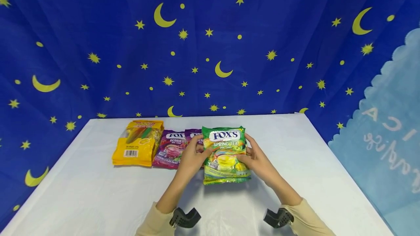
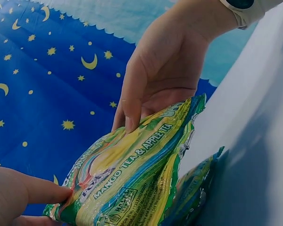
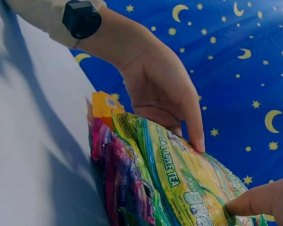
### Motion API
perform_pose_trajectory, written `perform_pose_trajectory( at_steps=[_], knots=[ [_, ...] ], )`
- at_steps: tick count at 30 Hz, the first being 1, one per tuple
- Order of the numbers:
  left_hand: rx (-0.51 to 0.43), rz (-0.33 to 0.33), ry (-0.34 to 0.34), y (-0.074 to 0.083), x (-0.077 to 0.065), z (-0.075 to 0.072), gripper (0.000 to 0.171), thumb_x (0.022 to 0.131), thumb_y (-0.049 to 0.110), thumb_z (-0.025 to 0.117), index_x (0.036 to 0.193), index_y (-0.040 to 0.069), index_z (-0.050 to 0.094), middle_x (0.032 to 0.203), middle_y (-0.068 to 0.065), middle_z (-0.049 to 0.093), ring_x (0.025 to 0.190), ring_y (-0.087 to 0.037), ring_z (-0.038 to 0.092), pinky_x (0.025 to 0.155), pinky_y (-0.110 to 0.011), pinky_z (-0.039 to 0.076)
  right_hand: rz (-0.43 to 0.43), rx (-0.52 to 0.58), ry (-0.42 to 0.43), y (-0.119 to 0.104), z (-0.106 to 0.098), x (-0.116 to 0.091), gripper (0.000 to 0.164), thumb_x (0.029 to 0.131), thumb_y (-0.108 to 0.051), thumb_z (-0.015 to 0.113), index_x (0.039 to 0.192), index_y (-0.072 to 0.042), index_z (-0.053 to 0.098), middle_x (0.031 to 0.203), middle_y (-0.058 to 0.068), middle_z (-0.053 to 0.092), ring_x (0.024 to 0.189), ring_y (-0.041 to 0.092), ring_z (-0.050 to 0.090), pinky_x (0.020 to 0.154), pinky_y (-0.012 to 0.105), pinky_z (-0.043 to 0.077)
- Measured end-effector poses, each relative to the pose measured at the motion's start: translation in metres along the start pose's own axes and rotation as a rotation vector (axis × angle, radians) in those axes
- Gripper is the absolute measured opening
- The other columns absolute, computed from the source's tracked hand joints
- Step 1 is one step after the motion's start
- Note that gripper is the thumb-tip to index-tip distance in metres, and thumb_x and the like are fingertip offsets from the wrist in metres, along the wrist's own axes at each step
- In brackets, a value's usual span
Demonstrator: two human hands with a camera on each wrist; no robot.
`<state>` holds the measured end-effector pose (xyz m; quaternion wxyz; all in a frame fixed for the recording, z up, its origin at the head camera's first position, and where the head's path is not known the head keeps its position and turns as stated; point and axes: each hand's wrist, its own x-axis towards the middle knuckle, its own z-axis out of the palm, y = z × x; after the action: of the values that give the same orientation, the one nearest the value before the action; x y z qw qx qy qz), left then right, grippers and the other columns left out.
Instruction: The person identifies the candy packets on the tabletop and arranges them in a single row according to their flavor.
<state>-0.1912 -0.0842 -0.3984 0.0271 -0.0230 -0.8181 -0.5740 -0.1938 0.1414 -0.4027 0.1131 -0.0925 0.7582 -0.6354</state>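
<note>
Both hands hold a green Fox's Spring Tea candy bag (image 1: 226, 156) by its sides, thumbs on the printed front. My left hand (image 1: 191, 156) grips the left edge; my right hand (image 1: 257, 161) grips the right edge. In the left wrist view, a second green bag (image 2: 193, 188) stands low behind the held one, mostly hidden. Left of the hands, a purple Fox's Berries candy bag (image 1: 170, 150) lies on the white table, and another purple bag (image 1: 191, 133) is partly covered by the left hand and the green bag.
A yellow candy bag (image 1: 137, 145) with a clear window lies at the left end of the row. The white table (image 1: 82, 192) runs back to a blue curtain (image 1: 197, 46) with yellow moons and stars. A light blue cloth (image 1: 387, 119) hangs on the right.
</note>
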Motion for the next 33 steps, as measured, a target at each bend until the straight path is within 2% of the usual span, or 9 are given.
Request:
perform_pose_trajectory(
  at_steps=[8,15,19,23,28,33],
  knots=[
    [0.015,0.008,0.0,0.001,0.0,0.0,0.056,0.092,0.019,0.067,0.14,0.001,0.043,0.092,-0.011,0.067,0.071,-0.018,0.061,0.056,-0.032,0.054,-0.006,-0.006,-0.007,0.001,-0.001,-0.001,0.081,0.096,-0.015,0.061,0.156,-0.018,0.008,0.131,0.022,0.054,0.099,0.025,0.064,0.083,0.035,0.053],
    [0.002,0.008,-0.005,-0.001,0.0,0.001,0.056,0.092,0.019,0.068,0.14,0.002,0.043,0.094,-0.012,0.067,0.073,-0.019,0.062,0.059,-0.038,0.056,-0.007,0.002,-0.014,0.002,-0.001,0.0,0.08,0.096,-0.014,0.061,0.156,-0.018,0.008,0.13,0.022,0.055,0.097,0.026,0.065,0.082,0.035,0.053],
    [0.002,0.011,-0.015,-0.003,0.0,0.002,0.058,0.092,0.019,0.068,0.14,0.001,0.042,0.095,-0.012,0.067,0.075,-0.02,0.063,0.059,-0.036,0.056,-0.018,-0.002,-0.014,0.005,-0.003,0.0,0.079,0.096,-0.011,0.06,0.156,-0.018,0.009,0.127,0.022,0.056,0.096,0.026,0.065,0.081,0.035,0.053],
    [-0.025,0.006,-0.051,-0.007,0.001,0.009,0.061,0.091,0.015,0.068,0.142,0.002,0.039,0.094,-0.012,0.067,0.072,-0.018,0.063,0.06,-0.035,0.056,-0.011,-0.027,-0.004,0.011,-0.01,0.003,0.08,0.094,-0.009,0.061,0.156,-0.019,0.01,0.126,0.024,0.057,0.096,0.027,0.065,0.079,0.036,0.054],
    [-0.064,0.027,-0.108,-0.018,0.004,0.023,0.066,0.088,0.012,0.071,0.144,0.0,0.036,0.095,-0.012,0.067,0.068,-0.017,0.06,0.061,-0.034,0.053,0.056,-0.078,0.003,0.019,-0.028,0.009,0.087,0.09,-0.01,0.067,0.156,-0.022,0.011,0.124,0.024,0.057,0.091,0.026,0.065,0.071,0.037,0.056],
    [-0.07,0.044,-0.124,-0.02,0.01,0.04,0.065,0.086,0.013,0.073,0.14,0.0,0.04,0.093,-0.012,0.067,0.068,-0.018,0.062,0.059,-0.034,0.053,0.1,-0.107,0.01,0.025,-0.049,0.013,0.091,0.087,-0.01,0.07,0.155,-0.024,0.012,0.122,0.024,0.058,0.086,0.025,0.064,0.062,0.035,0.054]
  ],
)
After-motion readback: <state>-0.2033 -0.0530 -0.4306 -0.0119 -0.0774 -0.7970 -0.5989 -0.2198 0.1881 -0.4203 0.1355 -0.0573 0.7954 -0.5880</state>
